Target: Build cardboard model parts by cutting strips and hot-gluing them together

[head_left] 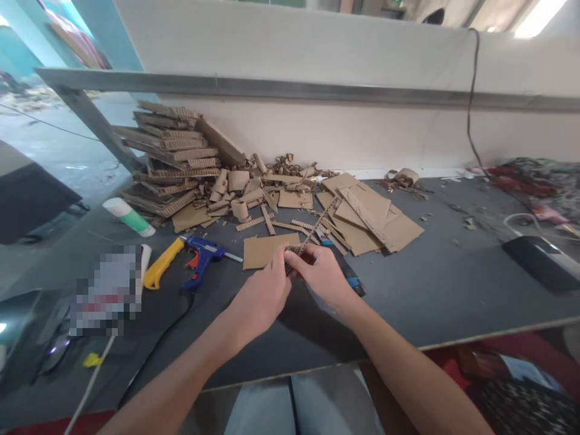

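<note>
Over the front middle of the dark table, my left hand (266,293) and my right hand (327,275) meet, fingers closed. Both pinch a narrow corrugated cardboard strip (319,222), whose far end points up and away. The strip's near end is bunched or layered between my fingers; its exact shape there is partly hidden. Just beyond my left hand lies a flat cardboard rectangle (260,251). Beneath my right hand, a dark flat item with blue parts (356,283) shows in part. Several loose cardboard strips (268,220) lie beyond my hands.
Cardboard panels (185,145) are stacked at the back left, beside curled scraps (240,187). Flat cardboard sheets (371,214) lie right of centre. A blue glue gun (203,254), a yellow handle (162,264) and a white-green tube (129,216) lie left; a black device (544,260) lies right.
</note>
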The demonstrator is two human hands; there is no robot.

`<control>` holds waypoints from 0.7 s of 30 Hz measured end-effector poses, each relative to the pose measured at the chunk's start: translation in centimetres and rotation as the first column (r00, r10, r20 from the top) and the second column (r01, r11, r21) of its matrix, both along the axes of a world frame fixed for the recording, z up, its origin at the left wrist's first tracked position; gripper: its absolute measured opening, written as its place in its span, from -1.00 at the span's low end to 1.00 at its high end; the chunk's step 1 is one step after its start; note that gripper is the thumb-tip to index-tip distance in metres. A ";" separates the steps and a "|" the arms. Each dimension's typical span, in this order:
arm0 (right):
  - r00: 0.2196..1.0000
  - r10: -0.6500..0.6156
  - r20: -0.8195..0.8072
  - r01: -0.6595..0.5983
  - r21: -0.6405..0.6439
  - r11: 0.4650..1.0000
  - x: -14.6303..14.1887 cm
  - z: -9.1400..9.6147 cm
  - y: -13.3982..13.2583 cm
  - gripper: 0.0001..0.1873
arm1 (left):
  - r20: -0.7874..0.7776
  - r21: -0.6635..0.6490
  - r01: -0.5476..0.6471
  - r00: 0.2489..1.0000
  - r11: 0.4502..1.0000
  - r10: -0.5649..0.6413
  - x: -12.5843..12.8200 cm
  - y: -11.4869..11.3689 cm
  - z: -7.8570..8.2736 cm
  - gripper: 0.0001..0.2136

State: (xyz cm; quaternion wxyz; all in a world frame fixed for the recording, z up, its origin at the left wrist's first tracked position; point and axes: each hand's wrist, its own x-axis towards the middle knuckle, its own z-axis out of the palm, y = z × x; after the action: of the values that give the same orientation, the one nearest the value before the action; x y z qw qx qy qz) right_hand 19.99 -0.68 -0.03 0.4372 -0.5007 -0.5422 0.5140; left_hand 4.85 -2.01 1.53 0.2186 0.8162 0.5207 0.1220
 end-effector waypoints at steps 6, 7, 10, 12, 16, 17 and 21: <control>0.831 -0.254 0.495 0.114 0.295 0.949 3.8 -0.4 -2.1 -0.64 | -0.161 -0.084 -0.071 0.985 0.994 0.056 -1.2 -1.3 0.4 -0.58; 0.752 -0.355 0.555 0.160 0.369 0.916 4.7 -0.9 -2.4 -0.64 | -0.197 -0.086 -0.078 0.979 0.993 0.060 -1.5 -1.3 0.2 -0.58; 0.576 -0.402 0.712 0.161 0.383 0.910 6.6 -2.6 -2.9 -0.56 | -0.271 -0.071 -0.035 0.962 0.997 0.015 -2.0 -1.4 -0.3 -0.62; 0.504 -0.341 0.793 0.129 0.321 0.938 7.3 -3.5 -3.0 -0.48 | -0.295 -0.020 0.010 0.955 1.000 -0.015 -2.1 -1.5 -0.7 -0.61; 0.419 -0.344 0.840 0.122 0.323 0.938 7.4 -4.5 -3.0 -0.56 | -0.318 0.068 0.026 0.948 0.997 -0.003 -2.2 -1.4 -1.8 -0.52; 0.412 -0.361 0.837 0.125 0.340 0.932 7.4 -4.5 -3.0 -0.59 | -0.316 0.082 0.026 0.949 0.996 0.002 -2.3 -1.4 -2.2 -0.52; 0.440 -0.433 0.787 0.185 0.392 0.901 7.5 -4.4 -3.8 -0.66 | -0.286 0.166 0.015 0.958 0.986 0.033 -3.0 -1.1 -3.4 -0.56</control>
State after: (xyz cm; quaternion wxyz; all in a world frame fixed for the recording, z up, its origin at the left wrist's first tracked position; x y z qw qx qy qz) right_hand 27.47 -4.53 -4.41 0.2549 -0.7205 -0.6440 0.0347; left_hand 1.82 -3.08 -1.85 0.0710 0.8383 0.5387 0.0461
